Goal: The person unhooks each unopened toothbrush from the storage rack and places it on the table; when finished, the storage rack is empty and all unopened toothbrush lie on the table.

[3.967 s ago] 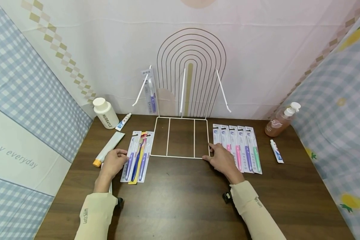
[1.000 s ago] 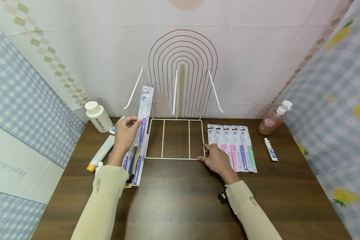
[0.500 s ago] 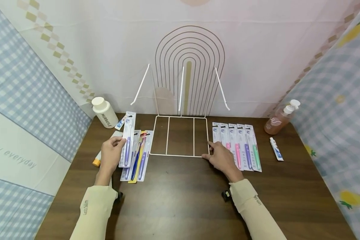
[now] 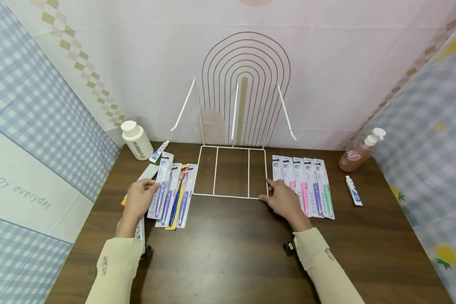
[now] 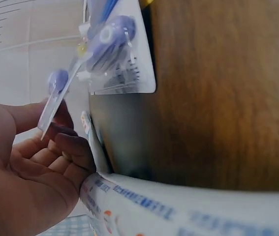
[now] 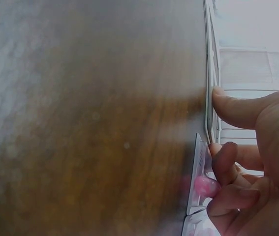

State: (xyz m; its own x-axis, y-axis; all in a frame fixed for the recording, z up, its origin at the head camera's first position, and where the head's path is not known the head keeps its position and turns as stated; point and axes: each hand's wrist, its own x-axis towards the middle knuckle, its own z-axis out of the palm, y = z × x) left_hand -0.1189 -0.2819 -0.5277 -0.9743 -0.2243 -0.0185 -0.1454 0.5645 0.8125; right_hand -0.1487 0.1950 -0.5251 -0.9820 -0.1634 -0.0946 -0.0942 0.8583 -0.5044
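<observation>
In the head view my left hand (image 4: pixel 139 198) pinches the edge of a packaged purple toothbrush (image 4: pixel 162 175) at the left end of a row. Its pack looks tilted in the left wrist view, between thumb and fingers. Beside it lie several packaged toothbrushes (image 4: pixel 181 196), purple and blue, one on a yellow card. My right hand (image 4: pixel 286 202) holds the front right corner of a white wire rack (image 4: pixel 224 196), thumb on the front bar and a finger at the side bar. Three bare prongs rise at its back. The right hand partly hides another row of packaged toothbrushes (image 4: pixel 308 190).
A white bottle (image 4: pixel 137 141), a small toothpaste tube (image 4: pixel 159 151) and a larger tube (image 4: pixel 149 172) stand or lie at left. Another box or tube (image 4: pixel 140 231) is partly under the left wrist. At right are a pump bottle (image 4: pixel 359 152) and a small tube (image 4: pixel 354 191).
A packaged toothbrush hung on the rack's left prong; my left hand has carried one from beside that prong leftward and down to the row's left end. My right hand stays at the rack corner.
</observation>
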